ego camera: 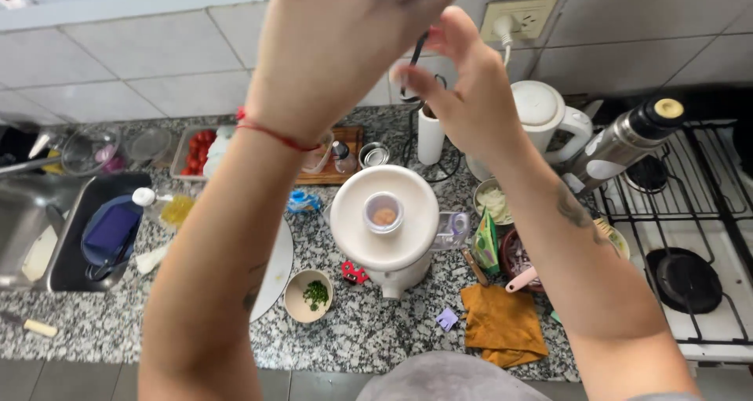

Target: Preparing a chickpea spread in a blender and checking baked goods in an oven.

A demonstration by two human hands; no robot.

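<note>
**A:** Where are the hands?

**B:** Both are raised high toward the camera, above the granite counter [353, 334]. The left hand [345, 40] is curled shut into a loose fist; whether it grips anything I cannot tell. The right hand [463, 87] has its fingers spread apart, with the thumb and forefinger pinching a thin dark cord [416, 52] that hangs down toward the wall.

**A:** And under them?

**B:** A white food processor [384, 224] stands near the counter's front edge, lid on, with something orange-brown showing down its round feed tube.

**A:** How much room around it?

**B:** Little. To the left lies a white cutting board [278, 267], with a small bowl of chopped green herbs [310, 295] just beside its edge. To the right sit a green upright packet [486, 244], a bowl of pale shredded food [494, 201] and a folded mustard cloth [502, 322]. The barest stretch of stone lies along the front edge, left of the herbs.

**A:** The borders?

**B:** The sink [31, 228] drops away on the left, holding a blue container [110, 232]. The white gas stove [690, 244] butts against the counter on the right, a steel thermos [623, 142] lying at its corner. A white kettle [545, 122] stands by the tiled wall below a beige socket [518, 16].

**A:** Other packages?

**B:** A tray of red tomatoes [196, 151] at the back left, and a small blue wrapper [302, 203] left of the processor.
</note>
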